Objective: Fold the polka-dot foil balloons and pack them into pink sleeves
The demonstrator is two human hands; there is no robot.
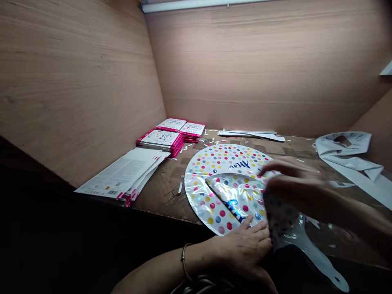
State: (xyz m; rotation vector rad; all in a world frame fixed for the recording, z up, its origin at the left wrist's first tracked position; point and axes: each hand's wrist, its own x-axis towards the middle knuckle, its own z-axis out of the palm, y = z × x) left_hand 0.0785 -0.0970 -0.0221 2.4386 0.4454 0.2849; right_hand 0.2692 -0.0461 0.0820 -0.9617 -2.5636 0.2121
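A flat, round foil balloon [211,179] with coloured dots and blue lettering lies on the table, its near edge close to the table's front. Part of it is folded over on top of the rest. My left hand [248,249] rests on the folded part with fingers stretched out, pressing it down. Over the right side, my right hand [300,183], blurred by motion, grips a raised flap of the balloon; its fingertips are partly smeared. From beneath the flap the pale balloon neck [321,255] sticks out toward the lower right.
Pink-and-white printed packets [162,139] stand in stacks at the back left. White printed sheets [122,171] lie nearer the front. Paper strips [251,134] are at the back, a crumpled white band [346,153] at the right. Wooden panels [257,65] enclose the table.
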